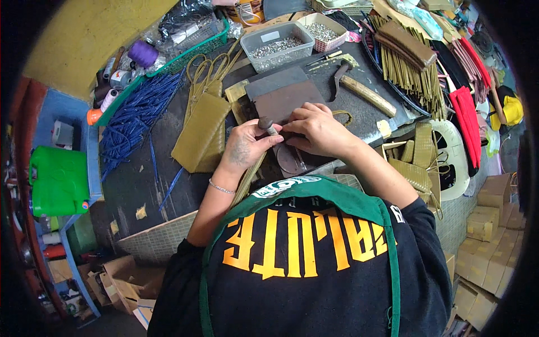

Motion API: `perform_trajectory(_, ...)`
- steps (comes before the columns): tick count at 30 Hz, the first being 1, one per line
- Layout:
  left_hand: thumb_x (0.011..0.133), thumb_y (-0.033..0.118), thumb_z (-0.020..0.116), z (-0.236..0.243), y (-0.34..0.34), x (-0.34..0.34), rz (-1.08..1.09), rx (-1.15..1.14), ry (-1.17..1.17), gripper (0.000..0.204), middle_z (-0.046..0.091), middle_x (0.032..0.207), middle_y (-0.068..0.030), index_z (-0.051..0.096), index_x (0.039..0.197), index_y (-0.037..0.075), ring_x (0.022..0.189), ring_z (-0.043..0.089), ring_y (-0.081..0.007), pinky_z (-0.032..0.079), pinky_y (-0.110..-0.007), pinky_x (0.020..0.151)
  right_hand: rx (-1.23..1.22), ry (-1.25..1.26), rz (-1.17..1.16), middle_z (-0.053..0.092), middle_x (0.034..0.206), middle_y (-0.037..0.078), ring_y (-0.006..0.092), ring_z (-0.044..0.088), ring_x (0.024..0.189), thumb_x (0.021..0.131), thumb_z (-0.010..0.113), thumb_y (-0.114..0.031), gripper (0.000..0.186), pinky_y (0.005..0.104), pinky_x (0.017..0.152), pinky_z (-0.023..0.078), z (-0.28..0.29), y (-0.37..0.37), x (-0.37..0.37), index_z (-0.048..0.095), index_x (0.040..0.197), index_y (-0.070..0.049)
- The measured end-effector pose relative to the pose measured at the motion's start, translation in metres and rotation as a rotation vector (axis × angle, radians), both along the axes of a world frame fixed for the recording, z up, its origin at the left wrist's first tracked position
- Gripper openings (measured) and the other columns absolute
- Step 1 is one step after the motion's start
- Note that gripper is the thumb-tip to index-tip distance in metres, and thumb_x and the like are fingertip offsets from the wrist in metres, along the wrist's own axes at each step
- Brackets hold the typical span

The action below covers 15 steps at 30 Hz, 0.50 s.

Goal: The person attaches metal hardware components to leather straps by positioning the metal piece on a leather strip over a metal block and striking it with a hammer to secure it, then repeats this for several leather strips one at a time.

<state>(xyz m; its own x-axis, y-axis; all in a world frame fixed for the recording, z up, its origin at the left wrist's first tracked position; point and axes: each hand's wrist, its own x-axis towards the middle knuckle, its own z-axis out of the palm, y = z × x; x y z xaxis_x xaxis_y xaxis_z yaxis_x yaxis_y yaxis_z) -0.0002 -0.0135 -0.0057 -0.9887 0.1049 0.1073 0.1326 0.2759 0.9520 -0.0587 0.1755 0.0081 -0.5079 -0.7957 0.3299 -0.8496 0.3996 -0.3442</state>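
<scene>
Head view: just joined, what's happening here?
A person is working bare-handed at a dark worktable. The left hand holds a short dark rod-shaped tool by its shaft, while the right hand has its fingers close beside it; whatever they may be pinching is hidden. A wooden-handled hammer lies on the table, not in either hand. An olive woven pouch lies left of the left hand.

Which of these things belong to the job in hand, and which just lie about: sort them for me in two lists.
Likely the job: punch-like tool, in the left hand; olive strap; brown slab; hammer; tub of metal bits.

Apparently just lying about: green jug; purple spool; blue strips; red cloth; cartons.
</scene>
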Motion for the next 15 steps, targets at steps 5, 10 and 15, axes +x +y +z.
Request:
perform_trajectory(5,0.071,0.008,0.070,0.0018,-0.0016,0.0002,0.031,-0.118,-0.003,0.019,0.065,0.084,-0.0044,0.065,0.088,0.000,0.076,0.059,-0.0101,0.048,-0.024,0.069,0.012,-0.040,-0.033,0.053,0.082,0.002,0.0219,0.051,0.086,0.065,0.067,-0.022,0.023,0.0370,0.079,0.037,-0.0065,-0.0098,-0.0003,0.066,0.087,-0.013)
perform_trajectory(10,0.069,0.008,0.071,0.0027,-0.0027,0.0015,-0.011,-0.229,0.204,0.020,0.063,0.079,-0.0066,0.066,0.088,0.002,0.072,0.060,-0.0136,0.048,-0.026,0.066,-0.025,-0.001,-0.008,0.053,0.079,0.000,0.0204,0.049,0.085,0.063,0.067,-0.025,0.020,0.0402,0.083,0.036,-0.0078,-0.0105,0.0029,0.066,0.080,-0.014)
perform_trajectory(15,0.068,0.008,0.071,0.0081,0.0025,0.0024,-0.024,-0.211,0.172,0.020,0.062,0.077,-0.0074,0.065,0.086,0.001,0.071,0.060,-0.0160,0.048,-0.027,0.064,-0.029,0.055,0.078,0.054,0.082,0.000,0.0212,0.048,0.086,0.063,0.068,-0.022,0.022,0.0395,0.081,0.036,-0.0071,-0.0071,-0.0068,0.066,0.083,-0.014)
